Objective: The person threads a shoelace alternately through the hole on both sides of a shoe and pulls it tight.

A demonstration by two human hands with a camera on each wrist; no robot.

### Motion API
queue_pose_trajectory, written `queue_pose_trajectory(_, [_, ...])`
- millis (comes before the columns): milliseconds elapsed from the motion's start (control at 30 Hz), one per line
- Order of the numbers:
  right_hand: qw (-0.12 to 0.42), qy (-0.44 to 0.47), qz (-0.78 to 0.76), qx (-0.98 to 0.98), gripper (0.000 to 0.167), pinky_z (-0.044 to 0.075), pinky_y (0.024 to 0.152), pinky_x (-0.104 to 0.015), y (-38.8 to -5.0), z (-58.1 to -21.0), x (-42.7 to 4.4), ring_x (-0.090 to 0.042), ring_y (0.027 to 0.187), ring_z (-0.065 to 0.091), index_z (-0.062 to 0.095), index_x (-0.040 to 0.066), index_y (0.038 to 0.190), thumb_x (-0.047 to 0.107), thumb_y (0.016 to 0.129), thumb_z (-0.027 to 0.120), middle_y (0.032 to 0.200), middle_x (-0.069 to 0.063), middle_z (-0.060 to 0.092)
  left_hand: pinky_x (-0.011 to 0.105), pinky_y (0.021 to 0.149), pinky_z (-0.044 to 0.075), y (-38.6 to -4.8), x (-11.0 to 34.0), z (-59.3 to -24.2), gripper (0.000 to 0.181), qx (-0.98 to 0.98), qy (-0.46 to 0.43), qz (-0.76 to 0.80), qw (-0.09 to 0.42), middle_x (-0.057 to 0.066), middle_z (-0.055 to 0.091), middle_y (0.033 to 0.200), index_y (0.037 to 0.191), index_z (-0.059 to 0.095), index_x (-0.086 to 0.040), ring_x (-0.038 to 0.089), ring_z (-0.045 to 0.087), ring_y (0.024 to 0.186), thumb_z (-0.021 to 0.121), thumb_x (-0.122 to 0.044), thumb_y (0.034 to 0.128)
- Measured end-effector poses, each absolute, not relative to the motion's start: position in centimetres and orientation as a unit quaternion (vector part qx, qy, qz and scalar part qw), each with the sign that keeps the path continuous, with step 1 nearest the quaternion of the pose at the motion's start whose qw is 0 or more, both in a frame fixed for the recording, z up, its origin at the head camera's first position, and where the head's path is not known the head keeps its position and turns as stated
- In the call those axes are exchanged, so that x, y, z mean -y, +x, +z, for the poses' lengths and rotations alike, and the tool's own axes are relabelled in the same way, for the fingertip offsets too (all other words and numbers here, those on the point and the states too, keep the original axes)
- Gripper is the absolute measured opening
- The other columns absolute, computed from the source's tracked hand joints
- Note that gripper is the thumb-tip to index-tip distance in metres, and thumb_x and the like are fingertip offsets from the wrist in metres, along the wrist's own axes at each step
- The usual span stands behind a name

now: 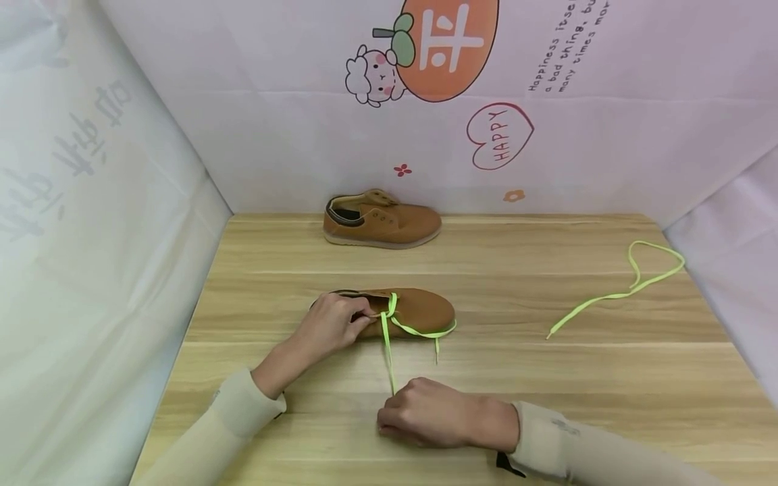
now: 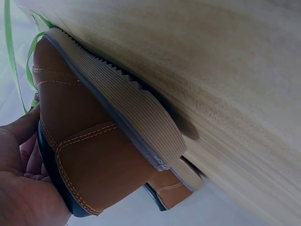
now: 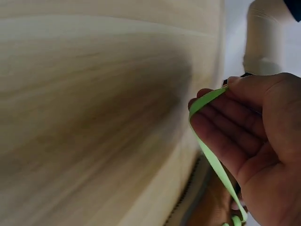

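A brown low-cut shoe (image 1: 428, 307) stands on the table with its toe to the right. A bright green shoelace (image 1: 387, 341) passes through its front eyelets; one end lies round the toe. At the shoe's opening my left hand (image 1: 333, 322) pinches the eyelet flap between thumb and fingers. In the left wrist view, the left hand (image 2: 21, 193) is at the collar of the shoe (image 2: 89, 155), its fingertips partly hidden. Nearer the front, my right hand (image 1: 425, 413) pinches the lace's other end, drawn towards me. The right wrist view shows that lace (image 3: 215, 162) between thumb and fingers.
A matching brown shoe (image 1: 407, 226), its eyelets unlaced, stands at the back against the white printed cloth (image 1: 292, 148). A second green lace (image 1: 592, 302) lies loose on the wooden table (image 1: 516, 270) at the right. White cloth (image 1: 91, 270) also hangs on the left.
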State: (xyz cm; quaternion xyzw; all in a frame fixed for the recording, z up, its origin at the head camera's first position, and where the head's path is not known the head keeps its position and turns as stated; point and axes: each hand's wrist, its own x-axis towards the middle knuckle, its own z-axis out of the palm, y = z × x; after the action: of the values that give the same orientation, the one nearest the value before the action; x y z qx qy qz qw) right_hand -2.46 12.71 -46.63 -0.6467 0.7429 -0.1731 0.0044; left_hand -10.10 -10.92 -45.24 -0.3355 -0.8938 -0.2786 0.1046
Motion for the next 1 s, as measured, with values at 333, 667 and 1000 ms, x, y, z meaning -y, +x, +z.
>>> queue_pose_trajectory(333, [-0.042, -0.649, -0.135, -0.748, 0.012, 0.054, 0.076, -0.013, -2.2, -48.2, -12.5, -0.001, 0.088, 0.067, 0.070, 0.019, 0.090, 0.011, 0.099, 0.073, 0.094, 0.011, 0.069, 0.023, 0.058, 0.051, -10.1, 10.9, -45.3, 0.010, 0.893, -0.336, -0.276, 0.114, -0.001, 0.078, 0.080, 0.087, 0.078, -0.012, 0.004, 0.057, 0.058, 0.084, -0.005, 0.0887])
queue_pose_trajectory(667, [-0.050, -0.660, -0.162, -0.732, 0.013, 0.055, 0.087, -0.014, -2.2, -48.7, -13.2, -0.004, 0.101, 0.069, 0.075, 0.017, 0.098, 0.004, 0.097, 0.072, 0.106, 0.006, 0.072, 0.021, 0.060, 0.051, -10.0, 11.0, -45.4, 0.010, 0.892, -0.338, -0.279, 0.112, -0.002, 0.078, 0.082, 0.086, 0.077, -0.012, 0.005, 0.060, 0.062, 0.084, -0.006, 0.0894])
queue_pose_trajectory(1000, [-0.067, -0.639, -0.190, -0.742, 0.013, 0.056, 0.089, -0.017, -2.5, -48.3, -14.3, -0.004, 0.106, 0.068, 0.076, 0.017, 0.111, 0.014, 0.098, 0.075, 0.111, 0.009, 0.072, 0.019, 0.055, 0.043, -9.9, 11.0, -45.6, 0.009, 0.891, -0.332, -0.285, 0.122, -0.004, 0.075, 0.077, 0.088, 0.077, -0.012, 0.000, 0.048, 0.057, 0.085, -0.010, 0.0897])
